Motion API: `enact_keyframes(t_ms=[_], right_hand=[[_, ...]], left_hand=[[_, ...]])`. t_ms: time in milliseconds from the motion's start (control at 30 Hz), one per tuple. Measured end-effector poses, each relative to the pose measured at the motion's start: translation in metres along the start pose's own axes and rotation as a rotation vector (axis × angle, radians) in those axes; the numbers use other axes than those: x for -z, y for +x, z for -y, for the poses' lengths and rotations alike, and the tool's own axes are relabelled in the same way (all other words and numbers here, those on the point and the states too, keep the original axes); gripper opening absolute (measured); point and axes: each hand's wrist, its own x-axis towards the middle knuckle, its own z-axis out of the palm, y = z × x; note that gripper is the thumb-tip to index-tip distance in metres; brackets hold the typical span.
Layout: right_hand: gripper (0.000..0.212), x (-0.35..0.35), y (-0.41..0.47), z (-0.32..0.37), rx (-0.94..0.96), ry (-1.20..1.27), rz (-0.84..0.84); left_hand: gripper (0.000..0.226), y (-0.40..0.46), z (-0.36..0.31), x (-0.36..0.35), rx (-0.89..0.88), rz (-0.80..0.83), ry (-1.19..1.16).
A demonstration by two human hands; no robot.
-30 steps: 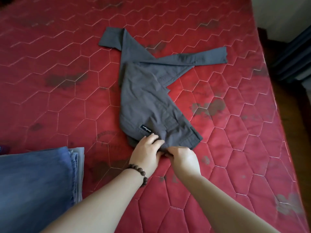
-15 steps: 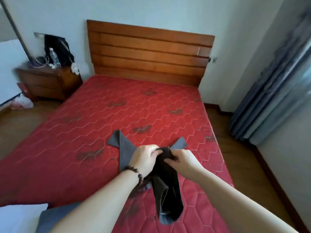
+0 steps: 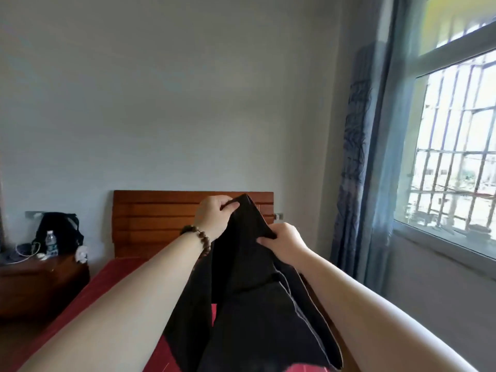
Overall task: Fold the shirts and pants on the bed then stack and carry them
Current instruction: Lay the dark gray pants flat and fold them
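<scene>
Lower centre of the frame, the dark pants (image 3: pixel 249 304) hang off the bed (image 3: pixel 107 288), draped in loose folds between the two forearms. The cloth looks soft and light, with no stiffness of its own; it will sag and twist wherever it is not held, so I judge the best hold is at the top edge, one corner per hand, spread apart so the legs fall straight. Seams and the hem, seen as a pale line at lower right, should give firmer purchase than the flat cloth.

Middle of the frame, the left hand (image 3: pixel 214 218) has its grip closed on the top edge, thumb and fingers pinching a peak of fabric. Just below and right, the right hand (image 3: pixel 284 242) holds a bunched fold of the same edge.

Further off, at lower left, a nightstand (image 3: pixel 40 283) carries a black bag (image 3: pixel 60 229), contents hidden, and a capped bottle (image 3: pixel 51 242) whose fill I cannot tell.
</scene>
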Motion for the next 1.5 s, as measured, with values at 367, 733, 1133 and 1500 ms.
enact_keyframes(t_ms=[367,733,1133,1500], right_hand=[[0.011,0.053,-0.003,0.025,0.144,0.0,-0.059],[0.018,0.056,-0.033,-0.055,-0.102,0.034,0.204],[0.024,0.038,-0.05,-0.096,-0.123,-0.2,0.207],[0.011,0.095,-0.051,-0.12,-0.214,0.491,-0.256]], left_hand=[[0.011,0.006,-0.046,-0.003,0.065,-0.066,0.015],[0.018,0.023,-0.05,-0.007,0.119,-0.118,0.127],[0.023,0.05,-0.057,0.011,0.145,-0.238,0.085],[0.031,0.051,-0.024,0.057,0.21,-0.351,0.029]])
